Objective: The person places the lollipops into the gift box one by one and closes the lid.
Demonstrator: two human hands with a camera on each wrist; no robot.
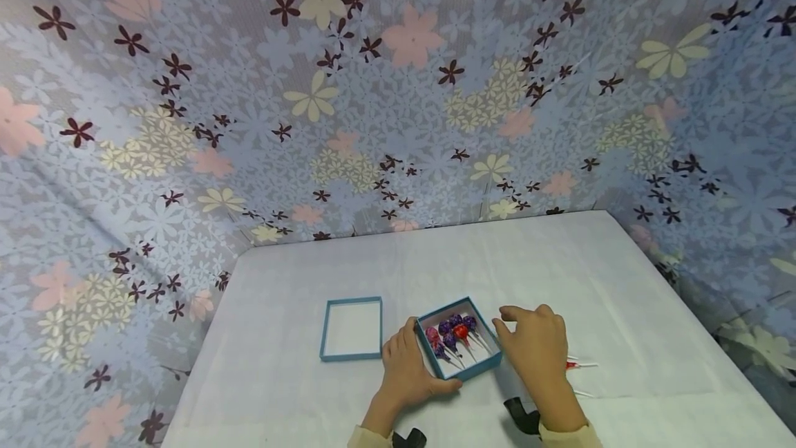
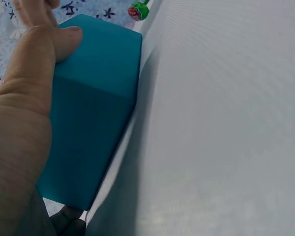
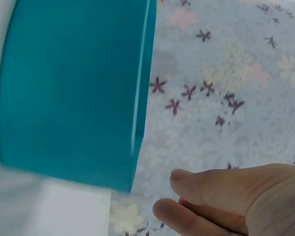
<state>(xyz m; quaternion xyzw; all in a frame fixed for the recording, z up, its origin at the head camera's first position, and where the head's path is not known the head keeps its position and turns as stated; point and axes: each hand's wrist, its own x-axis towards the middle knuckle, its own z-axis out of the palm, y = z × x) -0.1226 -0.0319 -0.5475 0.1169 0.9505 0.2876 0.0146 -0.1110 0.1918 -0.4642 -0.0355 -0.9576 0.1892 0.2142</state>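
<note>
A blue box (image 1: 475,368) with a white inside stands at an angle on the table, holding several lollipops (image 1: 460,331) in purple, red and pink wrappers, their white sticks toward the near right. My left hand (image 1: 405,367) grips its near left corner. In the left wrist view the thumb (image 2: 68,42) presses one wall of the box and other fingertips show beyond its far end. My right hand (image 1: 536,346) hovers by the right side of the box, fingers loosely bent and thumb apart, holding nothing. The right wrist view shows this hand (image 3: 221,196) beside the blue wall.
A shallow blue-edged lid (image 1: 352,329) lies to the left, white inside up. Beyond my right hand, a red-wrapped lollipop (image 1: 572,365) and another white stick (image 1: 583,394) lie partly hidden. A green lollipop (image 2: 138,11) appears in the left wrist view. Flowered cloth (image 1: 398,123) hangs behind the white table (image 1: 280,393).
</note>
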